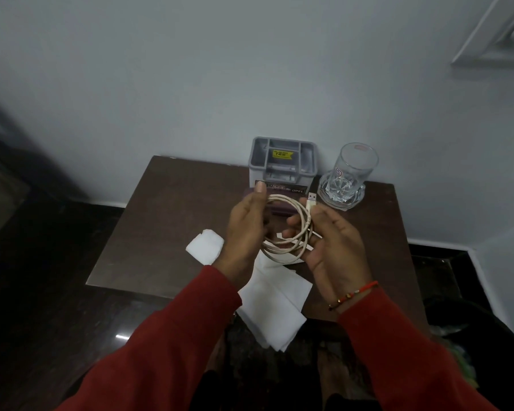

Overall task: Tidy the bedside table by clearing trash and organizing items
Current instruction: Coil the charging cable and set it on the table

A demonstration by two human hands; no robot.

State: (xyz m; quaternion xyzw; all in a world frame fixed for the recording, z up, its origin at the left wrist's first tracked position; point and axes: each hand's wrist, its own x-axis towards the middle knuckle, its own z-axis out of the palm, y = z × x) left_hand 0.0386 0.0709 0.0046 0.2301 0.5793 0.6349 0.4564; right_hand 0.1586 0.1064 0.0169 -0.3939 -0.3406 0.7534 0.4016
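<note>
A coiled off-white USB cable (291,229) hangs in loops above the brown bedside table (161,221), with its metal plug pointing up near the glass. My left hand (245,229) grips the left side of the coil. My right hand (333,247) holds the right side, fingers curled around the loops. A crumpled white tissue (204,246) lies on the table left of my left hand. Flat white paper napkins (275,304) lie under my hands and hang over the table's front edge.
A grey plastic organizer box (282,164) with a yellow sticker stands at the back against the wall. A clear drinking glass (349,176) stands to its right. A dark bin (469,336) with a liner sits on the floor at the right.
</note>
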